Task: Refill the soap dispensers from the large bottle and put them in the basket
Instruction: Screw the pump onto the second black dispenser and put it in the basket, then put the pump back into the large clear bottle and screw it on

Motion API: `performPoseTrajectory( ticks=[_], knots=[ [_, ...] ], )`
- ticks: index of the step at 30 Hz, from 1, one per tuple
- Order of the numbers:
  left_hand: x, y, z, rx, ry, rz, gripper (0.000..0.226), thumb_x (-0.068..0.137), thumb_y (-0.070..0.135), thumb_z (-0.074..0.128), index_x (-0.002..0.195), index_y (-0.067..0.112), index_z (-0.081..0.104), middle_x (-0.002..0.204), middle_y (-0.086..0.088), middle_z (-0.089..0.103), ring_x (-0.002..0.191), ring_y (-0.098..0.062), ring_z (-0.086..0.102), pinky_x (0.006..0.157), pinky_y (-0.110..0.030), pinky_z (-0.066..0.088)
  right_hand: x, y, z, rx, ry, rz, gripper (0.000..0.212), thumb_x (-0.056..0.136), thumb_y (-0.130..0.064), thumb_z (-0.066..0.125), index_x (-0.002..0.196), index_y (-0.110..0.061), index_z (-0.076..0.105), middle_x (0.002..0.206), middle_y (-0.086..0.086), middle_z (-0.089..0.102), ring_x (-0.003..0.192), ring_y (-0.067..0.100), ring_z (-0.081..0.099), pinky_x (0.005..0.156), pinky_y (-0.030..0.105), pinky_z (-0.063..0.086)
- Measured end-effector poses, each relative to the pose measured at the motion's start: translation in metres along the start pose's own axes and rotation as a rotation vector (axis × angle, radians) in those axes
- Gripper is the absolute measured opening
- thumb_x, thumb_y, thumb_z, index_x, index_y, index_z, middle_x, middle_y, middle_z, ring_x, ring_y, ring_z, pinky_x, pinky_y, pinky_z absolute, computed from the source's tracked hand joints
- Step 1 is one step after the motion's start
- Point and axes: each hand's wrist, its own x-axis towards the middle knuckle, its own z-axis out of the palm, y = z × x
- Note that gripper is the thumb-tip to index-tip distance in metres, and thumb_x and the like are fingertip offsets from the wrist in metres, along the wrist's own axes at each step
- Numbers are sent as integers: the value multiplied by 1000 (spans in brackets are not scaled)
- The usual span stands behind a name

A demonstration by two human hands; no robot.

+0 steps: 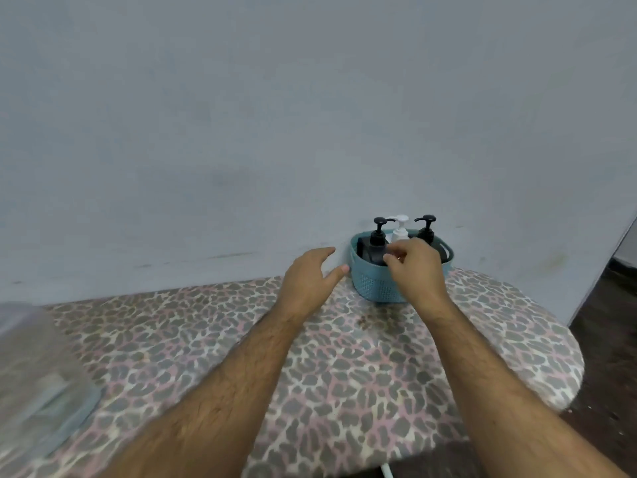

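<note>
Up against the grey wall, a teal perforated plastic basket [379, 288] sits on the leopard-print padded table [344, 374]. Three pump dispensers stand upright inside: a black dispenser [378, 240], a white dispenser [401, 228] and a second black dispenser [426, 230]. The left hand [310, 281] hovers just beside the basket, fingers spread and relaxed, holding nothing. The right hand [415, 267] covers the basket's front, fingers loosely curled; whether it touches anything is unclear. A blurred translucent container [38, 370] is cut off at left.

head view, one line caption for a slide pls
Both hands reach toward a teal basket holding three pump dispensers.
</note>
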Motion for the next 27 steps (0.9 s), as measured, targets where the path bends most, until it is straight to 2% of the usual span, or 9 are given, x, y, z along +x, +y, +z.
performPoseTrajectory(
  ticks=[5,8,12,17,20,23,27],
  knots=[
    [-82,-32,-42,48,5,-59,57,94,49,58,143,21,48,148,2,49,135,-14,44,109,-28,31,-53,-35,10,52,-136,-44,29,93,-23,68,115,-5,72,108,9,73,91,18,65,81,26,47],
    [-129,-48,-65,87,13,-89,58,94,47,58,144,21,47,149,2,47,136,-15,43,110,-31,32,-86,-59,22,72,-213,-71,30,93,-29,67,115,-10,73,109,4,73,85,11,60,79,25,44],
    [-184,-63,-95,88,35,-124,58,94,46,60,146,22,46,149,5,46,134,-13,44,103,-23,34,-126,-92,39,106,-294,-130,28,91,-32,67,111,-12,74,105,2,73,82,10,61,76,25,45],
    [-238,-81,-130,103,102,-163,59,94,45,60,146,23,45,150,3,46,135,-14,44,106,-27,34,-168,-133,55,139,-391,-173,30,91,-31,68,113,-11,73,107,5,72,84,10,59,78,24,44],
    [-266,-93,-148,115,155,-182,57,94,45,59,145,21,47,147,3,49,134,-15,46,105,-26,34,-192,-155,63,175,-457,-197,31,92,-30,67,116,-10,71,111,5,70,88,12,60,80,28,48],
    [-285,-104,-165,95,263,-208,50,95,40,61,138,18,54,139,0,56,127,-16,53,102,-27,41,-208,-172,72,204,-510,-209,31,92,-29,67,116,-10,70,109,5,70,89,14,60,81,30,50],
    [-299,-119,-185,85,541,-231,28,93,33,65,114,15,69,107,2,70,100,-11,64,89,-30,52,-216,-194,86,266,-565,-198,29,91,-29,70,114,-11,70,102,3,69,88,15,62,81,32,52]
  ],
)
